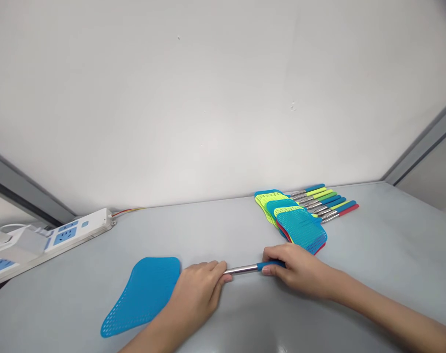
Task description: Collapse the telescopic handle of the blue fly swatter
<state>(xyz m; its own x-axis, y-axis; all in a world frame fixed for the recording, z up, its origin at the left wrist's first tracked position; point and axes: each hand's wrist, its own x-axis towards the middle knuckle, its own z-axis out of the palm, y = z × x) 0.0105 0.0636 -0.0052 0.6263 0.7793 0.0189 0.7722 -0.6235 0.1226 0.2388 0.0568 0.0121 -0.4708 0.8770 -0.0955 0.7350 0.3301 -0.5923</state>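
A blue fly swatter lies across the grey table, its mesh head [144,294] at the left and its steel rod [243,269] running right to a blue grip. My left hand [197,294] is closed on the rod where it meets the head. My right hand [300,269] is closed around the blue grip end. Both hands rest low on the table surface.
A fanned pile of several blue, yellow-green and red fly swatters [300,215] lies behind my right hand near the white wall. A white power strip [61,235] with a plugged-in adapter sits at the far left edge. Grey table [392,255] spreads to the right.
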